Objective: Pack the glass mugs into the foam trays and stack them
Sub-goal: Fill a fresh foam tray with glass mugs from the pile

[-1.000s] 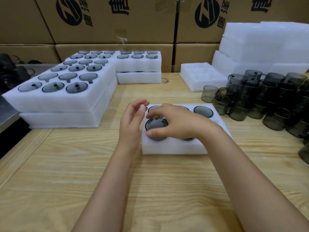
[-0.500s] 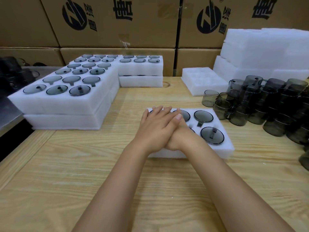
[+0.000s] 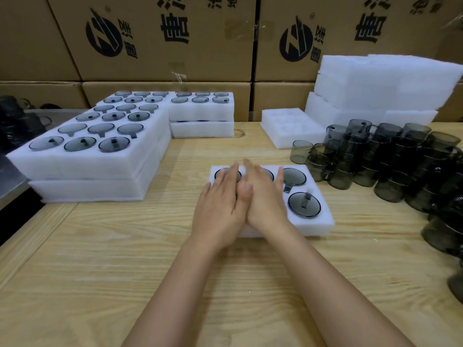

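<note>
Obs., head view. Your left hand (image 3: 220,204) and right hand (image 3: 264,196) lie palm down, side by side and touching, on top of the white rectangular foam tray (image 3: 318,225) at the middle of the pale wooden table (image 3: 112,271). The fingers of both hands are straight and flat on the tray and grip nothing. Your left thumb rests against the edge of your right hand.

Tray contents: smoky grey glass mugs sit in round wells, their rims about level with the foam surface. Two mugs in the right-hand column are uncovered, the far mug (image 3: 294,176) and the near mug (image 3: 304,204). The near one shows a dark handle shape. The wells under your hands show only rim arcs at the far edge, so you cannot count the mugs there.

Right of the tray, near it but apart, is a cluster of loose grey mugs (image 3: 400,156). Behind them are an empty white foam tray (image 3: 288,126) and a pile of white foam blocks (image 3: 375,91).

To the left, filled foam trays (image 3: 87,169) are stacked two high, with a second filled stack (image 3: 201,113) behind them. Brown cardboard boxes (image 3: 162,33) with dark printed logos stand along the back.
</note>
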The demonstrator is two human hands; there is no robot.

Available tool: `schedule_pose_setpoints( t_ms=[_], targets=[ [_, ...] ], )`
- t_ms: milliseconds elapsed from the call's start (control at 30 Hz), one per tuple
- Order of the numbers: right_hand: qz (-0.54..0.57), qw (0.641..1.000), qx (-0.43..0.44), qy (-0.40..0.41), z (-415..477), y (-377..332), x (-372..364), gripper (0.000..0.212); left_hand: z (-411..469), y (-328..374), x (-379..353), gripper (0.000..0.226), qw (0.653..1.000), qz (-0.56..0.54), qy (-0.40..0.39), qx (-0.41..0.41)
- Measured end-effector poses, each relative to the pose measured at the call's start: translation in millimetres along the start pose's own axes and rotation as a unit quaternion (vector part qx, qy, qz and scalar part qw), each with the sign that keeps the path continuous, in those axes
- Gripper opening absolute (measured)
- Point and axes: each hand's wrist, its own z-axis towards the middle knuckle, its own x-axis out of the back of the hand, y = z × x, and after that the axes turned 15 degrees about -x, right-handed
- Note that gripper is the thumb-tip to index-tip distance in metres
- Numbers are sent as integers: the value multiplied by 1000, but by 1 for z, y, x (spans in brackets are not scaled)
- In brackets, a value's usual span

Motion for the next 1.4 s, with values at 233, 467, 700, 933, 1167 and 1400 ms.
schedule_pose_setpoints(
  t_ms=[233, 467, 700, 933, 1167, 1400],
  targets=[
    [59, 988, -66, 129, -2, 30, 20, 37, 14, 1, 1, 90, 967, 132, -213, 37],
    [-191, 973, -4, -130, -24, 82, 45, 96, -6, 3, -5, 77, 977, 199, -70, -14],
    [-223, 969, 30, -102, -6, 71, 24, 86, -24, -11, -2, 59, 976, 151, 155, 19],
    [-210, 972, 31, -100, 61, 39, -16, 90, -18, -24, -6, 60, 966, 127, 188, 127],
    [-209, 973, 39, -91, 140, -6, -62, 90, -13, -39, -19, 70, 970, 131, 42, 198],
    [-210, 972, 40, -94, 192, -35, -92, 92, -12, -39, -17, 61, 969, 145, -26, 198]
  ],
)
